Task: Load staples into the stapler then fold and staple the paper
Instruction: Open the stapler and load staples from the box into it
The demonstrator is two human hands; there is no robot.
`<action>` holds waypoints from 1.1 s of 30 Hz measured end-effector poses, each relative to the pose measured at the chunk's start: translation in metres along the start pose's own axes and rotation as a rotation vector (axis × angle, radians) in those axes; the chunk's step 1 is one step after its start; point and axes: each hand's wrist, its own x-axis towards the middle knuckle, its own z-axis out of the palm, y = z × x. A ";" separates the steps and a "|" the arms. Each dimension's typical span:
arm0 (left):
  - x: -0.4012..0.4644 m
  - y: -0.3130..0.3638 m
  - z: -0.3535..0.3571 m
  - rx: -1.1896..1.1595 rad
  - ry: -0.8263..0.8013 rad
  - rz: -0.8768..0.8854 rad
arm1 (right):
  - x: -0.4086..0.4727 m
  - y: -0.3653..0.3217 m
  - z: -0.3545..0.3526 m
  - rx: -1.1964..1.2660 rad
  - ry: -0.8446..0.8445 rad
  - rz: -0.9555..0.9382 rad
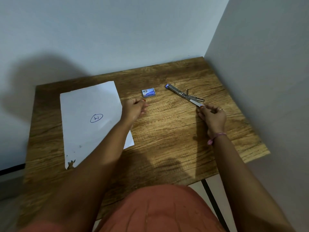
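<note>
I take the box of staples as my landmark, lying flat on the wooden table toward the far edge. My left hand hovers just on the near side of the box, close but not touching it, fingers loosely curled with nothing between them. To the right of the box lies the stapler, swung fully open so its two long metal halves stretch out in a line across the wood, one blue-tipped end pointing back toward the box. My right hand is at the other end, farthest from the box, fingertips pinched lightly on that tip; the rest of the stapler rests on the table. The sheet of paper lies flat and unfolded to the left of the box, a circled mark penned on it and one near corner ragged.

I judge I am on the loading step: the stapler is open, the box looks closed. Next I need my left hand to pick up the box, open it and draw out a strip, while my right keeps the stapler steady so the strip can drop into its channel. Folding comes after.
</note>
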 end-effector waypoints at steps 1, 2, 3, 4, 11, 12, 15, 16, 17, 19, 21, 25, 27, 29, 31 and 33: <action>0.003 0.000 0.001 0.038 0.018 0.029 | -0.003 0.001 0.000 -0.004 0.013 -0.021; 0.006 0.000 0.003 0.093 0.041 0.061 | -0.005 0.002 0.000 -0.003 0.023 -0.038; 0.009 0.001 0.004 0.180 0.067 0.103 | -0.008 0.004 0.002 -0.016 0.028 -0.047; 0.012 0.001 0.005 0.291 0.089 0.154 | -0.010 0.006 0.004 -0.038 0.027 -0.060; 0.033 0.011 0.017 0.860 0.026 0.399 | -0.020 0.007 0.039 -0.471 -0.162 -0.387; 0.036 0.013 0.018 0.901 -0.001 0.409 | -0.019 0.005 0.045 -0.504 -0.198 -0.402; 0.042 0.014 0.018 1.005 -0.054 0.417 | -0.017 0.002 0.061 -0.570 -0.265 -0.415; 0.043 0.014 0.017 1.023 -0.053 0.420 | -0.016 0.001 0.065 -0.592 -0.290 -0.401; 0.044 0.015 0.017 1.033 -0.048 0.423 | -0.016 0.000 0.068 -0.617 -0.317 -0.389; 0.043 0.016 0.017 1.035 -0.052 0.416 | -0.015 -0.001 0.075 -0.658 -0.371 -0.367; 0.038 0.016 0.019 1.002 -0.083 0.414 | -0.017 -0.002 0.081 -0.682 -0.426 -0.353; 0.013 0.002 0.022 0.877 -0.076 0.405 | -0.022 -0.003 0.091 -0.714 -0.492 -0.361; 0.000 -0.007 0.025 0.837 -0.015 0.400 | -0.024 -0.004 0.094 -0.735 -0.500 -0.358; -0.009 -0.015 0.027 0.793 0.015 0.417 | -0.025 -0.003 0.096 -0.793 -0.515 -0.343; -0.016 -0.021 0.028 0.752 0.027 0.433 | -0.027 -0.003 0.095 -0.855 -0.545 -0.307; -0.020 -0.027 0.027 0.743 0.033 0.456 | -0.026 -0.003 0.093 -0.884 -0.593 -0.253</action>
